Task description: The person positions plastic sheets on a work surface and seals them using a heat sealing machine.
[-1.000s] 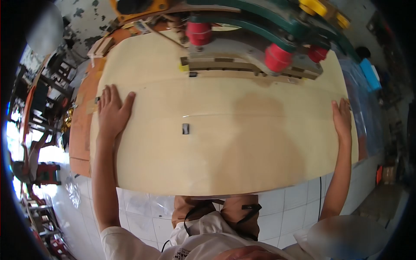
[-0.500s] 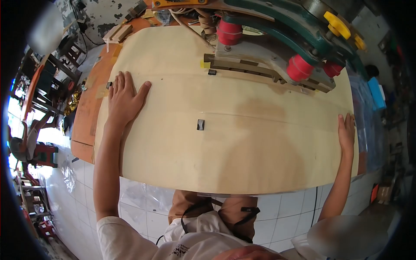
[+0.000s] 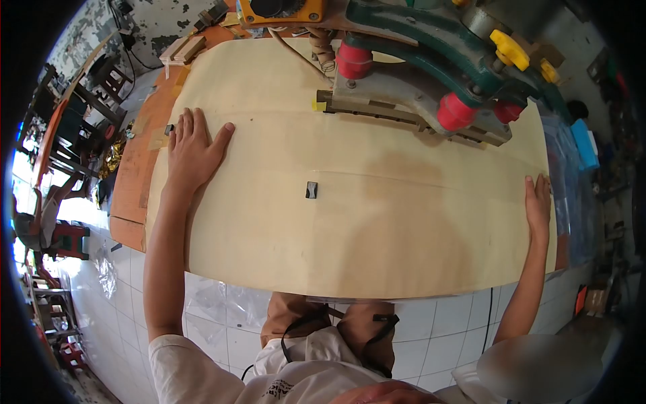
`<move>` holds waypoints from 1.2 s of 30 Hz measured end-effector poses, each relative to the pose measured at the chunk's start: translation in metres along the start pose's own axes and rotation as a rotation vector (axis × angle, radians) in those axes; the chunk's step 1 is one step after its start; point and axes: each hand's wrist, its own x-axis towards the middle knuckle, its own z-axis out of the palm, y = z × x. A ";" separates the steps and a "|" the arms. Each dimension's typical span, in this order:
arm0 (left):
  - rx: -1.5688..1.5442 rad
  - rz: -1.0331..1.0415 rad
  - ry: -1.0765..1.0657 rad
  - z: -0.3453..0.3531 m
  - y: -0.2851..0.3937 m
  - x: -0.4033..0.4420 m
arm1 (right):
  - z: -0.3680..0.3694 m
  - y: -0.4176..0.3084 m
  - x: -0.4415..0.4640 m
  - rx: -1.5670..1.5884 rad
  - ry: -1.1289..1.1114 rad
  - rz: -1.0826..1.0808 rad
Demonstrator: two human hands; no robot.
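Observation:
A large cream-coloured sheet (image 3: pixel 269 236) covers the table in front of me. My left hand (image 3: pixel 195 148) lies flat on its left part, fingers stretched and thumb apart. At the right edge of the sheet rests my right hand (image 3: pixel 537 202), fingers extended, its far side partly hidden. Between the hands, a small dark piece with a grey middle (image 3: pixel 311 190) lies on the sheet. Another small dark piece (image 3: pixel 169 129) is by my left fingertips at the left edge. Over the far right of the sheet stands a press-like machine head with a long metal bar (image 3: pixel 410 120) low against the sheet.
The machine has dark green arms (image 3: pixel 417 50), red cylindrical mounts (image 3: pixel 354 60) and a yellow knob (image 3: pixel 509 50). An orange-brown board (image 3: pixel 131 202) shows along the left. Clear plastic (image 3: pixel 572 195) hangs at the right, near a blue object (image 3: pixel 585 145). Wooden blocks (image 3: pixel 183 51) lie at the back left.
The machine head has shifted slightly down and left, and its bar now mostly covers the dark piece beside it. Both hands stay in place on the sheet.

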 end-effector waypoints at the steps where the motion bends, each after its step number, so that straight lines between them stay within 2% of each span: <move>1: -0.001 -0.002 -0.003 -0.001 0.001 0.000 | 0.000 0.000 0.001 -0.005 -0.002 0.007; 23: -0.035 0.078 0.116 0.013 -0.010 0.005 | 0.012 0.021 0.011 0.019 0.030 -0.060; 29: -0.180 0.095 0.116 -0.004 -0.001 -0.004 | -0.012 0.022 -0.002 0.157 0.024 -0.042; 31: -0.212 0.111 0.136 0.009 -0.013 0.005 | -0.033 0.031 -0.005 0.335 0.023 -0.072; 36: -0.216 0.109 0.126 0.018 -0.023 0.013 | -0.063 0.093 -0.001 0.157 0.219 0.147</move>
